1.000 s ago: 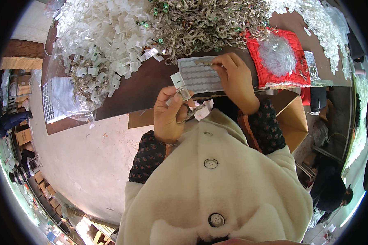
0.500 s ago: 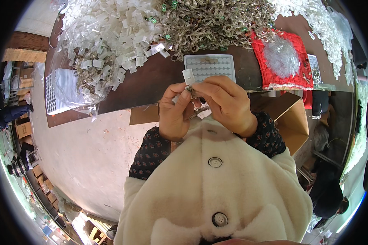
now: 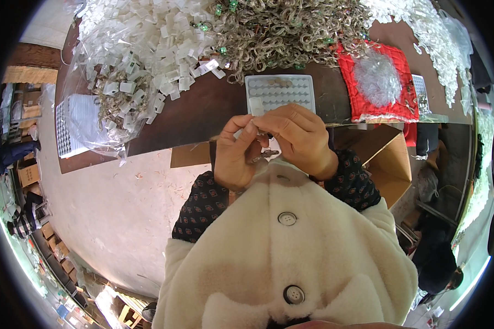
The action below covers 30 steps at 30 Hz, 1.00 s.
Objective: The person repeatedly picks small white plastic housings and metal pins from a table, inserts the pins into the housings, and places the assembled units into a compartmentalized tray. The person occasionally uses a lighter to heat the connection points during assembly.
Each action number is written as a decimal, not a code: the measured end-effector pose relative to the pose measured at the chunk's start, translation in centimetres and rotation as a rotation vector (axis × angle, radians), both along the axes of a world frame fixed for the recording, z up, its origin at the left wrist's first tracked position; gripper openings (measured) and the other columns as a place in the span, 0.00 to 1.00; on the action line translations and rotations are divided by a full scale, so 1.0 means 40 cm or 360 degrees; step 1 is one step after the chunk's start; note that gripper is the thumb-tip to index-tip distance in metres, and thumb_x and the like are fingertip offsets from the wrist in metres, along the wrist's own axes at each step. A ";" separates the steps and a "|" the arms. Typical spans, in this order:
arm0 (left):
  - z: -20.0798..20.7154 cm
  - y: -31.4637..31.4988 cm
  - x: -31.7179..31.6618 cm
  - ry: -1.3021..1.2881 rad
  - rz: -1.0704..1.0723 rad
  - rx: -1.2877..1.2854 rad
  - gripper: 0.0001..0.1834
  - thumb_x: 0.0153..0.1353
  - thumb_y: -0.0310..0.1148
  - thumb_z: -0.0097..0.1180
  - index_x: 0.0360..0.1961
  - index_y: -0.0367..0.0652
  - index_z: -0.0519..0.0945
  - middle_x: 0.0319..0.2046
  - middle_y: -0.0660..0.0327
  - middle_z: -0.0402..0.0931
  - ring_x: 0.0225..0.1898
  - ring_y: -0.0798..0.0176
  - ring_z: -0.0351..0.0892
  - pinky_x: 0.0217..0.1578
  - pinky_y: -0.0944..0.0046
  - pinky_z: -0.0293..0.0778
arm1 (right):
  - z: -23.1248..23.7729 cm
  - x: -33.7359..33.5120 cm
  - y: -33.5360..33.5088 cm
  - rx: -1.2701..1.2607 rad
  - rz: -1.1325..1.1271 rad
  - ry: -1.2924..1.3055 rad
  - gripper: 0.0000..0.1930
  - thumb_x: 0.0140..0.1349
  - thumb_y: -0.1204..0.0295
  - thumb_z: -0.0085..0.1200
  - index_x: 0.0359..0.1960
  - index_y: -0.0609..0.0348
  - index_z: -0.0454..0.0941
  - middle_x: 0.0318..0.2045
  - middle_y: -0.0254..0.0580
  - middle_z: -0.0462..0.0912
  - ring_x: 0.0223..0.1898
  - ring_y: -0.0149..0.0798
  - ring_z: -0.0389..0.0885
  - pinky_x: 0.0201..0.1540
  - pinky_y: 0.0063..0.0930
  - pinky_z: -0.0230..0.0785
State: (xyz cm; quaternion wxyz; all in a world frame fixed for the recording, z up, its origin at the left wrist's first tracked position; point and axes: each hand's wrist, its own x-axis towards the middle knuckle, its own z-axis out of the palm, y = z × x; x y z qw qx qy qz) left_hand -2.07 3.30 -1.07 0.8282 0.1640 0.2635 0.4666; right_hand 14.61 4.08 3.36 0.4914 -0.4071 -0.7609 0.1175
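Note:
My left hand (image 3: 237, 152) and my right hand (image 3: 299, 141) meet in front of my chest at the table's near edge. Between their pinched fingertips is a small white plastic case (image 3: 256, 106), its flat end standing up above the fingers. A short grey-clear cord (image 3: 269, 153) hangs below it, beside my left fingers. Where the cord joins the case is hidden by the fingers. Just beyond the hands lies a pale tray (image 3: 311, 90) with rows of round hollows and several small discs near its far side.
White plastic cases (image 3: 175, 44) are heaped at the far left, beside a pile of coiled cords (image 3: 291, 38). A red cloth (image 3: 355, 101) with clear plastic on it lies to the right. Another tray (image 3: 66, 134) sits under plastic film at left. An open cardboard box (image 3: 392, 164) stands below the table.
The white case has dropped a little lower and sits deeper between my fingertips. Both hands stay together, and the cord below shows more plainly.

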 end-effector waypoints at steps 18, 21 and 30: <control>0.013 0.008 -0.001 0.0126 0.0133 0.0018 0.10 0.71 0.31 0.55 0.50 0.42 0.75 0.39 0.50 0.82 0.22 0.75 0.68 0.18 0.78 0.57 | 0.007 0.036 0.001 -0.0414 -0.0248 0.0006 0.08 0.57 0.83 0.62 0.37 0.59 0.82 0.33 0.43 0.86 0.33 0.43 0.85 0.36 0.32 0.77; 0.019 0.007 -0.001 0.0007 0.0088 0.0096 0.10 0.70 0.31 0.55 0.50 0.43 0.76 0.36 0.52 0.82 0.20 0.76 0.67 0.18 0.78 0.56 | 0.024 -0.001 -0.013 -0.0315 -0.0170 0.0094 0.09 0.55 0.83 0.64 0.37 0.60 0.82 0.33 0.43 0.86 0.32 0.42 0.85 0.35 0.30 0.77; 0.024 -0.005 -0.019 -0.0015 0.0067 -0.0064 0.09 0.68 0.28 0.58 0.48 0.42 0.78 0.36 0.57 0.81 0.27 0.70 0.77 0.26 0.75 0.70 | 0.045 -0.002 -0.015 -0.0375 -0.0040 0.0093 0.09 0.55 0.84 0.63 0.36 0.59 0.82 0.30 0.42 0.85 0.30 0.44 0.85 0.31 0.31 0.76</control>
